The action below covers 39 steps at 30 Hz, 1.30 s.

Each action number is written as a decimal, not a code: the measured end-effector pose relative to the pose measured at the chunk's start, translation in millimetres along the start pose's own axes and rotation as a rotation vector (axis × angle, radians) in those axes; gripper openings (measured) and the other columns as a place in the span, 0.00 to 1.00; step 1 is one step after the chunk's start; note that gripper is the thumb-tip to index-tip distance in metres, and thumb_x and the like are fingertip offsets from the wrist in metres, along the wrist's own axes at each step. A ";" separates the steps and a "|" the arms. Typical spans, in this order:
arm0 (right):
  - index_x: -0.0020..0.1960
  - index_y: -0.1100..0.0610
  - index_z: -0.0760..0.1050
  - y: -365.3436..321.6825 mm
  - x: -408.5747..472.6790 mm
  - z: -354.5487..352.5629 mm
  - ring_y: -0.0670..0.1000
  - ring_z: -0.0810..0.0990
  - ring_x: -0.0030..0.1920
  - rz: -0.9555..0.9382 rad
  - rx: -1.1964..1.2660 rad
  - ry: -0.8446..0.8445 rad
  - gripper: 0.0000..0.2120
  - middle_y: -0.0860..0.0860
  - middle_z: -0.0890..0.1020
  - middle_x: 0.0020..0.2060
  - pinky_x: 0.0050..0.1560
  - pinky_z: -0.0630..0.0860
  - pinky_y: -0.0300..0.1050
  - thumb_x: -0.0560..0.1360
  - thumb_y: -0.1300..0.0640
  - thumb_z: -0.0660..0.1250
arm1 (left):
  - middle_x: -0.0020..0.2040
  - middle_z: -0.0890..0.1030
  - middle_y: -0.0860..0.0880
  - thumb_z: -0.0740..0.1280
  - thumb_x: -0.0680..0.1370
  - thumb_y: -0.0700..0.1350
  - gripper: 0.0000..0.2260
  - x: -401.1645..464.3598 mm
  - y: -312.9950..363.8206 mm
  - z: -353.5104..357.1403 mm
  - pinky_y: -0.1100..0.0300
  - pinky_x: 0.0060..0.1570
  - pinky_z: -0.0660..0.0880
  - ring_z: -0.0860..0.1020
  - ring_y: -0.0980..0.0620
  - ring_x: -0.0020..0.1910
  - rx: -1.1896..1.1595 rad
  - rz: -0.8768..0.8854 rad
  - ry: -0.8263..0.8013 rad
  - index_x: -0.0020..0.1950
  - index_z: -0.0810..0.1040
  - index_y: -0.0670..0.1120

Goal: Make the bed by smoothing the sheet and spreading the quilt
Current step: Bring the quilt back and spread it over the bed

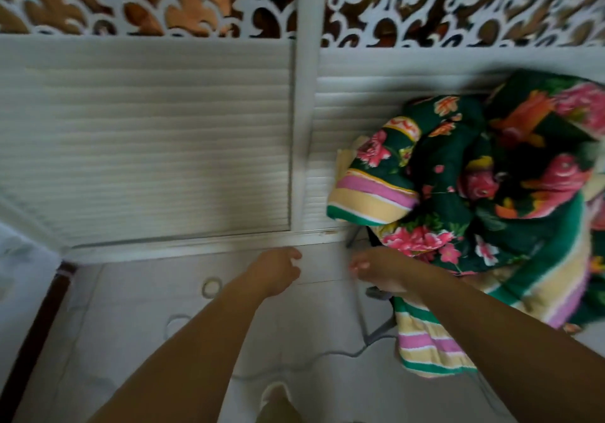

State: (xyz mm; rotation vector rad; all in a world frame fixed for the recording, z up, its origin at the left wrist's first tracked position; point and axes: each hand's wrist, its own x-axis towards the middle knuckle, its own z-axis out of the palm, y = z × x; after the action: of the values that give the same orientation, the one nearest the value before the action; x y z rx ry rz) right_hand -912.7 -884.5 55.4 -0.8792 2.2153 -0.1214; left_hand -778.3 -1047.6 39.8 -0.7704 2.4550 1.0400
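Quilt: the quilt [474,200] lay bunched in a heap at the right of the scene, close against the white partition, not spread out. Its cloth was dark green with pink and orange flowers, and its border ran in bands of green, cream, pink and white. One striped corner hung down toward the near side, under the right forearm.
Left hand: the left hand [275,270] reached forward over the pale floor, near the foot of the partition. Its fingers were loosely curled and held nothing that could be seen.
Right hand: the right hand [381,270] reached forward beside the left one, just at the near left edge of the quilt heap. Its fingers were blurred by motion, so whether they gripped the cloth or only came close to it could not be told.
Arms: both forearms were bare and came in from the near edge, the right one crossing over the striped border.
Partition: the white partition [147,144] filled the far side, with slatted panels below and a cut-out scroll pattern above, and an upright post between two panels.
Floor: the pale floor [147,324] carried faint ring marks.
Frame under quilt: a thin grey metal leg [381,329] showed beneath the heap; what it belonged to could not be told.
Left edge: a dark wooden edge [36,331] ran along the near left.
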 end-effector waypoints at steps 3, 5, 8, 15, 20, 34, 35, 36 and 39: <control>0.62 0.55 0.76 33.8 -5.6 -19.7 0.53 0.75 0.61 0.041 0.071 0.110 0.13 0.53 0.77 0.62 0.56 0.70 0.40 0.79 0.61 0.61 | 0.66 0.72 0.42 0.61 0.80 0.44 0.18 33.6 40.3 -6.9 0.59 0.60 0.69 0.73 0.45 0.63 -0.002 0.106 0.035 0.70 0.69 0.47; 0.61 0.54 0.77 61.6 -14.1 -32.6 0.53 0.76 0.60 0.072 0.057 0.210 0.13 0.53 0.78 0.62 0.55 0.70 0.39 0.79 0.60 0.62 | 0.65 0.72 0.40 0.62 0.79 0.43 0.20 52.3 71.6 -5.9 0.57 0.61 0.70 0.73 0.42 0.63 -0.003 0.176 0.101 0.71 0.68 0.46; 0.61 0.53 0.78 107.0 -29.6 -54.4 0.54 0.76 0.60 0.150 0.002 0.368 0.13 0.53 0.77 0.61 0.56 0.69 0.41 0.79 0.56 0.61 | 0.69 0.67 0.42 0.64 0.78 0.44 0.22 71.1 120.7 1.0 0.57 0.66 0.66 0.69 0.44 0.67 0.003 0.265 0.227 0.72 0.66 0.45; 0.53 0.59 0.81 245.5 -47.0 -107.7 0.58 0.78 0.54 0.061 -0.028 0.822 0.11 0.56 0.79 0.52 0.53 0.73 0.47 0.75 0.65 0.63 | 0.71 0.63 0.42 0.64 0.78 0.48 0.27 110.4 227.5 58.0 0.58 0.63 0.65 0.67 0.45 0.68 -0.067 0.338 0.278 0.75 0.60 0.48; 0.48 0.61 0.81 334.1 -64.9 -152.2 0.62 0.81 0.45 -0.164 -0.244 0.852 0.19 0.59 0.81 0.47 0.43 0.79 0.53 0.66 0.61 0.55 | 0.75 0.56 0.37 0.70 0.73 0.55 0.44 131.0 292.8 114.9 0.54 0.60 0.69 0.65 0.41 0.70 -0.202 0.138 0.261 0.77 0.41 0.57; 0.76 0.44 0.38 396.9 -48.3 -194.4 0.61 0.73 0.61 -0.078 0.133 0.612 0.46 0.59 0.65 0.69 0.57 0.72 0.52 0.75 0.56 0.69 | 0.43 0.80 0.38 0.66 0.75 0.40 0.42 160.5 366.8 138.7 0.54 0.38 0.71 0.76 0.41 0.38 -0.049 0.039 0.555 0.78 0.38 0.51; 0.76 0.43 0.37 397.1 -47.3 -198.2 0.61 0.74 0.59 -0.064 0.130 0.597 0.46 0.60 0.68 0.67 0.57 0.73 0.52 0.75 0.56 0.69 | 0.37 0.78 0.40 0.65 0.75 0.40 0.41 160.5 371.4 142.5 0.54 0.36 0.70 0.74 0.42 0.35 0.005 0.092 0.550 0.78 0.40 0.54; 0.76 0.43 0.37 398.4 -46.5 -201.8 0.61 0.75 0.59 -0.053 0.112 0.582 0.46 0.61 0.68 0.67 0.57 0.73 0.51 0.75 0.56 0.69 | 0.36 0.76 0.41 0.64 0.75 0.42 0.39 162.5 375.9 145.6 0.54 0.37 0.70 0.74 0.43 0.36 0.058 0.126 0.504 0.78 0.42 0.56; 0.76 0.44 0.38 403.2 -43.0 -213.0 0.60 0.73 0.64 -0.047 0.083 0.520 0.44 0.57 0.66 0.72 0.62 0.70 0.50 0.75 0.57 0.68 | 0.56 0.76 0.38 0.67 0.71 0.59 0.43 173.5 384.3 152.0 0.51 0.59 0.70 0.72 0.37 0.59 0.201 0.073 0.229 0.76 0.41 0.61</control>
State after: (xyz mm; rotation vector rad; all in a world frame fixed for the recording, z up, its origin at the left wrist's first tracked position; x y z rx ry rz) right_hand -1258.1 -587.2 100.8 -0.9309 2.6409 -0.5106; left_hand -1131.0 -771.5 57.3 -0.7767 2.7481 0.7487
